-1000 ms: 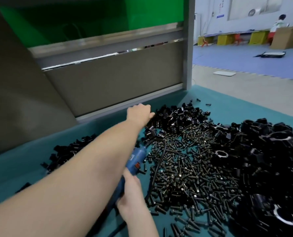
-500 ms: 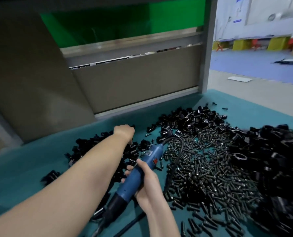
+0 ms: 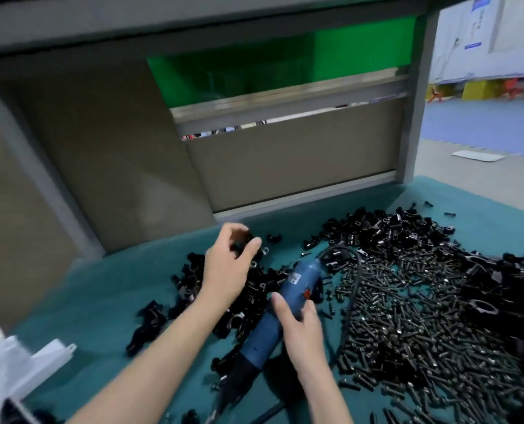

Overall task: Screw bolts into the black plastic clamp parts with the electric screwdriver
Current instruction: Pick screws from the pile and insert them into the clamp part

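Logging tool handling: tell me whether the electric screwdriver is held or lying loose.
Held. The right hand grips the blue electric screwdriver around its middle, slanted, corded end pointing away from the person.

Teal worktop (image 3: 80, 316), two hands, one power tool, loose hardware.
Left hand (image 3: 228, 266) above a heap of black clamp parts (image 3: 254, 298), fingers curled round one clamp part (image 3: 239, 241), blurred. Right hand (image 3: 300, 330) grips a blue electric screwdriver (image 3: 298, 281) at mid-body. Its black cable (image 3: 356, 286) loops over a pile of bolts (image 3: 407, 319). Larger black clamps (image 3: 511, 289) are heaped at far right. A white object (image 3: 19, 362) lies at the near left, blurred.
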Tool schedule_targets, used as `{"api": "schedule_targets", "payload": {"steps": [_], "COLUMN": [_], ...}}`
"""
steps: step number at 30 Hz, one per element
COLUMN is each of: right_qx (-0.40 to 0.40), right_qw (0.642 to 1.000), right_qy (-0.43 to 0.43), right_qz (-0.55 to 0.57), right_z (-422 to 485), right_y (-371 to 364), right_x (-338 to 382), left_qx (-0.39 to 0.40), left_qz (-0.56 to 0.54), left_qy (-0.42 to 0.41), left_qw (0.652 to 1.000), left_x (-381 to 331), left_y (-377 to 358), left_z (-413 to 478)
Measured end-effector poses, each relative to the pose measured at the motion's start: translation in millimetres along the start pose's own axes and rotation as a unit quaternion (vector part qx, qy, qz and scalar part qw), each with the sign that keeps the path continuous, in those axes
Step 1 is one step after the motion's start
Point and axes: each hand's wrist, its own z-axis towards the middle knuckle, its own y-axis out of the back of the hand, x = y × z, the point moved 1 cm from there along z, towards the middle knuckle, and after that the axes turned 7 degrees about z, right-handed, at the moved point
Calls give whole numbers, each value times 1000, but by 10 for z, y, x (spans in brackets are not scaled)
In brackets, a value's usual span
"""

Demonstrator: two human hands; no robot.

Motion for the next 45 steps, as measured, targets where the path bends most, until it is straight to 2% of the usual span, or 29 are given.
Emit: {"api": "schedule_targets", "payload": {"steps": [2, 6, 10, 12, 13, 14, 16, 18, 19, 20, 21, 25, 27, 29, 30, 33, 35, 38, 45], "right_qx": [-5, -55, -82, -123, -117, -75, 97, 295, 360, 394, 398, 318, 271, 206, 186, 169, 166, 150, 160], "right_qw": [999, 985, 948, 921, 919, 925, 934, 898, 871, 851, 849, 917, 944, 973, 981, 986, 985, 982, 953], "right_qy": [-2, 24, 32, 96, 145, 186, 220, 180, 165, 165, 174, 141, 117, 77, 45, -6, -38, -85, -165], "right_qz": [-36, -165, -305, -356, -349, -323, -266, -273, -292, -305, -300, -197, -150, -72, -31, 7, 26, 78, 199], "right_z": [-10, 24, -77, -183, -258, -342, -589, -947, -1110, -1237, -1323, -1415, -1406, -1391, -1376, -1329, -1312, -1294, -1288], "right_y": [-12, 42, 1, -60, -120, -200, -393, -538, -554, -531, -478, -230, -179, -138, -112, -52, -41, -34, -34], "right_x": [9, 14, 105, 258, 373, 488, 674, 686, 608, 502, 390, 165, 144, 182, 219, 274, 282, 271, 243], "left_qx": [-34, -57, -67, -64, -65, -67, -78, -86, -86, -86, -81, -12, -22, -45, -50, -44, -45, -61, -38], "left_qz": [-103, -221, -233, -202, -193, -192, -202, -222, -237, -256, -266, -276, -253, -289, -346, -540, -588, -613, -629], "left_qy": [53, 190, 249, 240, 235, 232, 220, 214, 219, 228, 236, 234, 231, 266, 295, 362, 374, 381, 394], "left_qw": [993, 955, 938, 947, 950, 951, 951, 947, 942, 935, 931, 932, 939, 919, 889, 759, 716, 690, 669], "left_x": [-36, 74, 160, 151, 135, 115, 103, 103, 106, 114, 129, 108, 122, 134, 156, 239, 254, 242, 194], "left_y": [429, 875, 891, 851, 833, 820, 822, 836, 840, 829, 814, 749, 739, 774, 788, 824, 845, 840, 812], "left_z": [-564, -1462, -1889, -1994, -2021, -2028, -2015, -1995, -1999, -2014, -2039, -2135, -2146, -2133, -2117, -2101, -2101, -2085, -2090]}}
